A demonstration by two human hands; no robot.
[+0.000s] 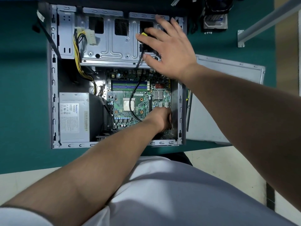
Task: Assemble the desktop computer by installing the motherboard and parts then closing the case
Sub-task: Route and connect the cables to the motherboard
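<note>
Lying open on the green table, the case is showing its power supply at the lower left, with a yellow-and-black cable bundle trailing up toward the drive cage. To the right of the supply the motherboard is sitting inside the case, its processor bare and a black cable looping across it, so the step in hand is likely seating or fastening the board, with cooler, drives and side panel yet to go on. The left hand is reaching down at the board's lower right edge, fingers curled under and hidden; whether they are clamped on a screw or connector I cannot tell. The next move probably calls for steady pressure there without flexing the board. Farther right, the right hand is lying flat on the drive cage, fingers spread apart, bracing the case. The side panel is waiting beside the case.
</note>
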